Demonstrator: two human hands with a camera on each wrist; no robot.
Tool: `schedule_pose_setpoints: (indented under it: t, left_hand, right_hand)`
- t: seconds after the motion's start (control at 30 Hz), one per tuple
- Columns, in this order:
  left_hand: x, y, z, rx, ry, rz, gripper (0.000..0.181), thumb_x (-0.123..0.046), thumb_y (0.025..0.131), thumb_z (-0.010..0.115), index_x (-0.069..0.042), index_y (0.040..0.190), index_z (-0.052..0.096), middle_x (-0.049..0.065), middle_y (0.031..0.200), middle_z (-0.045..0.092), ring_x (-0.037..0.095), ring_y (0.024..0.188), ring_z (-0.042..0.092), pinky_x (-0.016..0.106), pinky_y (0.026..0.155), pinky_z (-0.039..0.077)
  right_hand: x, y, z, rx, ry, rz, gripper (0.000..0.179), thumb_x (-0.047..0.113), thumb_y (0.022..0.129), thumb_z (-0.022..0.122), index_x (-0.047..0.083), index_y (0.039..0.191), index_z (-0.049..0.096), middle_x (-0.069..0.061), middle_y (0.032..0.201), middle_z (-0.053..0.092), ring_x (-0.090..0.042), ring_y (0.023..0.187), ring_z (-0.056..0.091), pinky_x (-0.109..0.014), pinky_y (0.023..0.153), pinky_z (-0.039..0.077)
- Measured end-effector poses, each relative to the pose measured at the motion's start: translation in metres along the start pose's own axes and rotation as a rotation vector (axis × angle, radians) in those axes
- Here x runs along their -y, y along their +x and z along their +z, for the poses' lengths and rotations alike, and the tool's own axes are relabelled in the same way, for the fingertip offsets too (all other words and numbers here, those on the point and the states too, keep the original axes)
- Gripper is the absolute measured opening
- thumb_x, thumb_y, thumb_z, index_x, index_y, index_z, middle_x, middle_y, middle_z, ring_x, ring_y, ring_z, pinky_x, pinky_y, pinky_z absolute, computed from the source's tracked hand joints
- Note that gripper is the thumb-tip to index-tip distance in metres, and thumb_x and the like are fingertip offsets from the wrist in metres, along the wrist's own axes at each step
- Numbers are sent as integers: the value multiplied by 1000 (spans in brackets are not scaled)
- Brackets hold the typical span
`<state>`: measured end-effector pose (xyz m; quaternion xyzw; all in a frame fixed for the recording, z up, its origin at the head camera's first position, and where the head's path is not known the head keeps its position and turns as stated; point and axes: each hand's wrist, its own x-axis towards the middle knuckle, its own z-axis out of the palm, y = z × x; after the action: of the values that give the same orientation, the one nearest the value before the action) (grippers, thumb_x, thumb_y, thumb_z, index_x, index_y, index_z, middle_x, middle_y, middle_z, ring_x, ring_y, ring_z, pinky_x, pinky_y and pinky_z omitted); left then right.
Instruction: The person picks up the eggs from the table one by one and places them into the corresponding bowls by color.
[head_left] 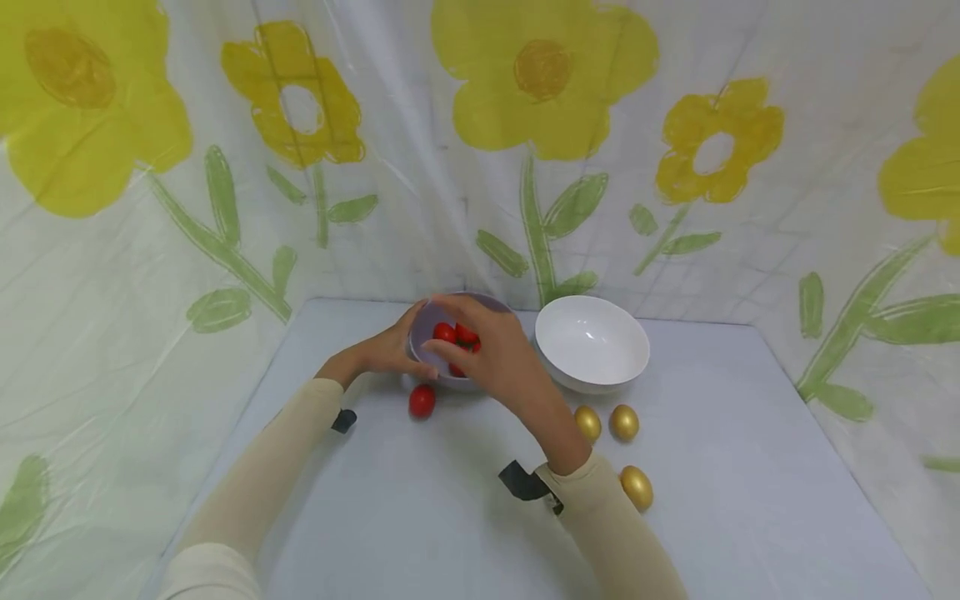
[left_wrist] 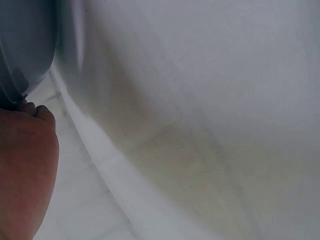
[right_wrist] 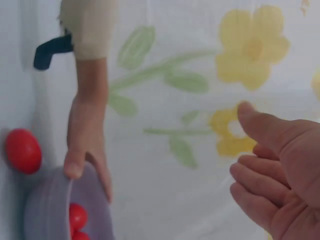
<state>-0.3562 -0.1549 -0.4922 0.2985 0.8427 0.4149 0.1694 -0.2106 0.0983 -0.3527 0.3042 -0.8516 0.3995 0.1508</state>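
Observation:
My left hand (head_left: 390,346) holds the left side of a pale purple bowl (right_wrist: 47,210), its thumb at the near side and its fingers round the far side. Inside that bowl lie several red eggs (head_left: 444,332). Over the bowl hovers my right hand (head_left: 495,346), thumb and fingers spread apart; nothing is between them in the right wrist view. One more red egg (head_left: 422,402) lies on the table just in front of the bowl. The left wrist view catches only part of the left hand (left_wrist: 27,160) against the bowl's dark outer wall (left_wrist: 30,45).
A white bowl (head_left: 592,337) stands to the right of the purple one. Three gold eggs (head_left: 624,422) lie on the white table (head_left: 420,517) in front of it, near the right forearm. Behind the table hangs a flower-printed curtain (head_left: 405,208).

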Motion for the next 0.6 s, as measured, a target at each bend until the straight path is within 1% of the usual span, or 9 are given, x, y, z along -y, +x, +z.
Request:
schedule_pose_setpoints:
  t: [0.07,0.17,0.27,0.33,0.4,0.5,0.53,0.6]
  left_hand:
    - [1,-1,0,0,7,0,136,-49,78,93,-33,169,-7,1,172,16,26,153,25,62,123,28]
    - [1,-2,0,-4,20,5,136,-49,79,92,-28,170,-7,2,174,12,27,156,21,62,125,24]
    - [2,-1,-1,-8,39,0,139,-51,78,93,-23,170,-8,4,175,11,28,158,20,61,127,21]
    - [4,-2,-1,-12,35,0,139,-49,78,93,-20,170,-7,6,175,13,29,158,21,61,126,22]
    - [5,-2,-1,-16,42,3,139,-48,77,94,-20,170,-7,6,175,14,30,158,21,61,126,23]
    - [4,-2,-1,-21,48,9,138,-46,78,94,-20,170,-6,7,175,15,31,158,22,61,126,24]
    - [3,-2,-1,-22,50,9,138,-46,78,94,-19,170,-6,7,175,15,31,158,22,61,126,24]
    - [1,-2,0,-19,42,9,139,-47,78,94,-20,170,-6,7,174,15,31,158,23,61,126,23]
  right_hand:
    - [8,-3,-2,-9,35,-9,61,31,92,86,19,147,62,3,139,69,-11,121,67,-29,96,58]
    - [11,-10,2,2,82,18,60,30,92,86,19,147,63,3,139,69,-11,123,67,-31,98,58]
    - [3,-21,18,40,108,67,58,31,92,85,19,145,64,4,139,70,-10,124,67,-31,100,57]
    - [-5,-30,32,76,114,102,57,35,92,85,19,144,66,6,138,70,-9,123,68,-32,100,57]
    - [-13,-39,47,119,129,131,58,35,92,85,17,143,66,5,137,71,-12,124,68,-34,103,56]
    - [-24,-51,69,186,73,168,56,36,92,85,16,141,67,4,137,71,-13,128,65,-35,108,53]
    - [-27,-54,76,204,38,180,56,35,92,85,15,141,67,2,137,71,-14,128,65,-35,108,53]
    - [-33,-57,90,231,-76,196,57,34,92,85,14,142,65,0,136,71,-13,123,66,-31,107,53]
